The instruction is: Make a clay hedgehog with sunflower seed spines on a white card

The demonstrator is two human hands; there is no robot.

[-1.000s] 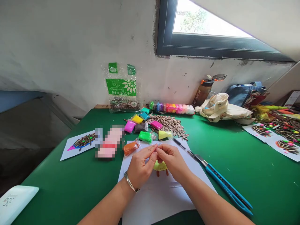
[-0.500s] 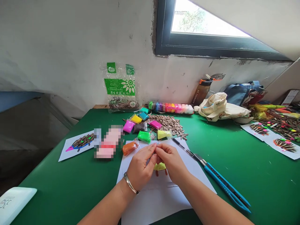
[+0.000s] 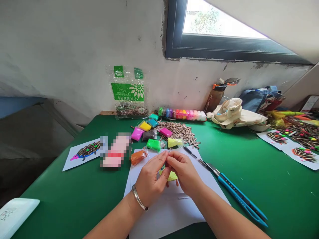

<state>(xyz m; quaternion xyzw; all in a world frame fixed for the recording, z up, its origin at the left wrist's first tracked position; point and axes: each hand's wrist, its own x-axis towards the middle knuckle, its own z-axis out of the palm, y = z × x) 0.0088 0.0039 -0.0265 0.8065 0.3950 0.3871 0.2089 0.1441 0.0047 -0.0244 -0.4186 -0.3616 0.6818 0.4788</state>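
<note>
Over the white paper [image 3: 149, 212], my left hand [image 3: 152, 174] and my right hand [image 3: 183, 169] meet at the fingertips. Both are pinched closed; whatever lies between the fingers is too small or hidden to name. A bracelet [image 3: 138, 198] circles my left wrist. Below the fingers a yellow clay shape [image 3: 172, 177] with small brown legs lies on the paper, partly covered by my hands. A thin white stick [image 3: 184, 198] rests near my right wrist. An orange clay packet [image 3: 139, 156] sits at the paper's upper left edge.
Several clay packets [image 3: 154, 144] and a heap of sunflower seeds [image 3: 180, 131] lie beyond the paper. A pen [image 3: 189, 152] and a blue cutter [image 3: 241, 196] are at right. A seed hedgehog picture [image 3: 87, 151] lies left, a white device [image 3: 17, 212] front left, a bottle [image 3: 216, 96] behind.
My fingers have shifted slightly, still touching at the tips. More of the yellow shape and the thin white stick now shows.
</note>
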